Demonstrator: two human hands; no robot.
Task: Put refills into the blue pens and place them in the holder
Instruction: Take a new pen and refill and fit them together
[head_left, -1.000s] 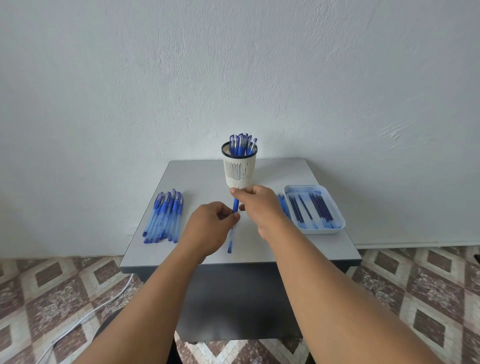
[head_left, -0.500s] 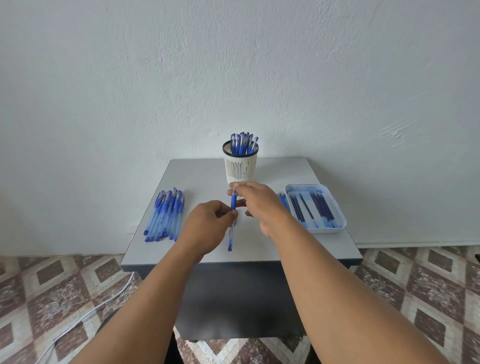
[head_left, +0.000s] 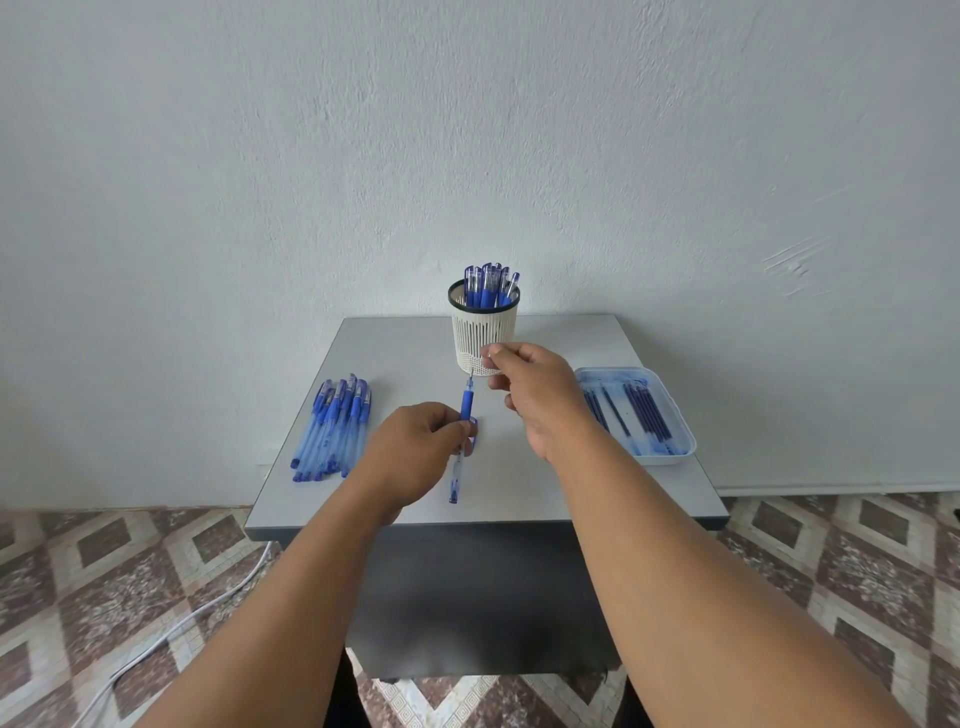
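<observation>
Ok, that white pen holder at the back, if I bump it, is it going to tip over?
Possibly. The holder stands tall and narrow on the table, and its perforated walls look like light plastic. The pens stick out above its rim and lean right, which probably raises its balance point. A low nudge would more likely slide it.

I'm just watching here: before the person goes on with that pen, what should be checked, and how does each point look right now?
1. Left hand has a firm grip on the pen: ok.
2. Right hand pinches something small above the pen's tip: what it is, cannot tell.
3. Refill seated in the pen: cannot tell.
4. Holder upright with room left: ok.
5. Spare refills in the tray: ok.
6. Unfilled pens waiting on the table: ok.
</observation>
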